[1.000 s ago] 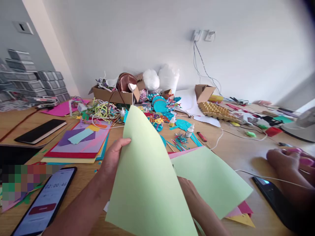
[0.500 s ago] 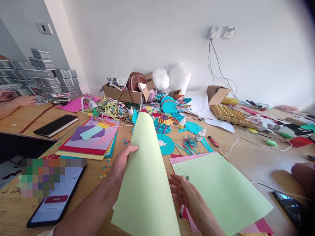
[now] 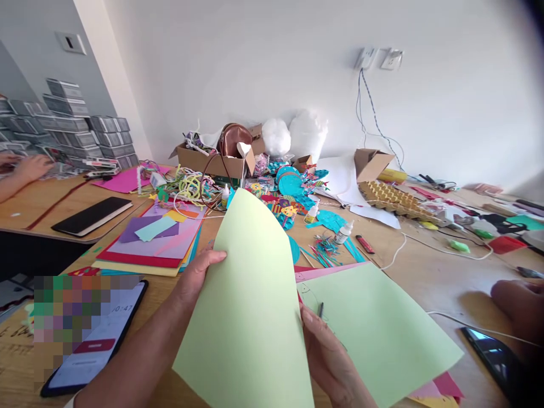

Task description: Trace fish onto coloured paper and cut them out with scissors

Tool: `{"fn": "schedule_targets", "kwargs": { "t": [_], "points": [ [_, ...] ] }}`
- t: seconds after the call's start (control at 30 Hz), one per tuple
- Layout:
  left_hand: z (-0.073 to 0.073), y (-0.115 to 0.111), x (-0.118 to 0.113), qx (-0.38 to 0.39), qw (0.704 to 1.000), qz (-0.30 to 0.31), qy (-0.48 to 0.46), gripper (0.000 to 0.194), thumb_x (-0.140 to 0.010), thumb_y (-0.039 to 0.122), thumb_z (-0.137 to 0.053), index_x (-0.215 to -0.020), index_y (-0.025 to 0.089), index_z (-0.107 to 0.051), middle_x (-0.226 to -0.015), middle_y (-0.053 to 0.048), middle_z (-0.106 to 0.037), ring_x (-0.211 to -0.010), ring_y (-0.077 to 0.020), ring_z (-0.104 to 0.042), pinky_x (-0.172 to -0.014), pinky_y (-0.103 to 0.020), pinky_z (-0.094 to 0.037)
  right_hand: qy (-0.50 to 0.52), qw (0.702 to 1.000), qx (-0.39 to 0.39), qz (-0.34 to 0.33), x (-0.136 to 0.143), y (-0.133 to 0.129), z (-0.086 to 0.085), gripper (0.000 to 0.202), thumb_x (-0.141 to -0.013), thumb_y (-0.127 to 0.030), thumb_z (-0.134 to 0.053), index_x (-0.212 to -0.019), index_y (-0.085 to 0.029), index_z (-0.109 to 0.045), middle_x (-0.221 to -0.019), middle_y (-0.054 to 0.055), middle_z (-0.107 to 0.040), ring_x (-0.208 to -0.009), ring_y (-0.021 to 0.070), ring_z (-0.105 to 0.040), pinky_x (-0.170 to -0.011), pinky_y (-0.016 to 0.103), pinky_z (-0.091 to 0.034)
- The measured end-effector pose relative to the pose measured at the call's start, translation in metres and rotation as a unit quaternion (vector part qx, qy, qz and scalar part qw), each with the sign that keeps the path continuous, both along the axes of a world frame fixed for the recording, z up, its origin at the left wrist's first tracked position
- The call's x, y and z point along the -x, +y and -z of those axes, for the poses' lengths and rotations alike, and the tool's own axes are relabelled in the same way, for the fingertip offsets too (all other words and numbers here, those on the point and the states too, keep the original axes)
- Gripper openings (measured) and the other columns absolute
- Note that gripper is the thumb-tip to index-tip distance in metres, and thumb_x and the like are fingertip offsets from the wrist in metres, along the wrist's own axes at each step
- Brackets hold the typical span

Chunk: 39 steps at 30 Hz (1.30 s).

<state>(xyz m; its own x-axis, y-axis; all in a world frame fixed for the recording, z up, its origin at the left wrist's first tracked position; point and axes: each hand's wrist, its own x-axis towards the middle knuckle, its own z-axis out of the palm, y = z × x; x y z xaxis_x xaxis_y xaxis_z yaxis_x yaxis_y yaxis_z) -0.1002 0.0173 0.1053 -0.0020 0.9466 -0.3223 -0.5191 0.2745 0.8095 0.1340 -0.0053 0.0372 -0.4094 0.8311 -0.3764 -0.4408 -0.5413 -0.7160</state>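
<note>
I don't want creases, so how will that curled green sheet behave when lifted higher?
The curled green sheet is probably light, since its edge looks thin. It seems springy rather than limp, holding a smooth bow. Its tall, unheld top may sway.

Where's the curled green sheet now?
The curled green sheet is at lower centre in the head view, held by the left hand at its left edge, with the right hand at its right edge and a flat green sheet rightward.
</note>
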Motion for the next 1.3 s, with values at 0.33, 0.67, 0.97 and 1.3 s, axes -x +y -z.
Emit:
{"fn": "schedule_targets", "kwargs": {
  "t": [0.33, 0.67, 0.97, 1.3],
  "points": [
    [0.012, -0.008, 0.014, -0.001, 0.994, 0.017, 0.107, 0.048, -0.067, 0.029, -0.070, -0.112, 0.021, -0.056, -0.079, -0.003, -0.072, -0.057, -0.0204, -0.065, -0.055, -0.030, -0.052, -0.099, 0.992, -0.076, 0.016, 0.001, 0.009, -0.008, 0.038, -0.069, -0.037, -0.072, -0.103, -0.022, -0.065, -0.091, 0.005, -0.073, -0.086, 0.0275, -0.067, -0.074, 0.039, -0.051],
    [0.053, -0.035, 0.007, 0.053, 0.992, 0.010, 0.112, 0.071, -0.066, 0.033, -0.070, -0.128, 0.023, -0.037, -0.116, -0.012, -0.062, -0.096, -0.0284, -0.063, -0.073, -0.035, -0.051, -0.144, 0.989, 0.011, -0.032, 0.003, 0.004, 0.001, 0.047, -0.067, -0.034, -0.070, -0.110, -0.019, -0.060, -0.095, 0.008, -0.072, -0.079, 0.0267, -0.068, -0.067, 0.037, -0.054],
    [0.051, -0.033, 0.026, -0.038, 0.975, 0.072, 0.205, 0.058, -0.078, 0.037, -0.058, -0.129, 0.022, -0.037, -0.129, -0.008, -0.054, -0.117, -0.0255, -0.049, -0.087, -0.031, -0.046, -0.157, 0.988, -0.014, 0.000, 0.002, 0.003, 0.001, 0.049, -0.067, -0.037, -0.070, -0.112, -0.025, -0.056, -0.103, 0.004, -0.070, -0.082, 0.0267, -0.068, -0.065, 0.036, -0.053],
    [0.057, -0.029, 0.033, -0.031, 0.936, 0.084, 0.341, 0.067, -0.076, 0.032, -0.053, -0.136, 0.019, -0.025, -0.115, -0.010, -0.060, -0.093, -0.0221, -0.062, -0.074, -0.030, -0.051, -0.129, 0.991, -0.030, -0.001, 0.007, 0.001, 0.000, 0.042, -0.068, -0.039, -0.071, -0.107, -0.027, -0.060, -0.103, 0.003, -0.070, -0.087, 0.0281, -0.067, -0.071, 0.039, -0.053]
  ]
}}
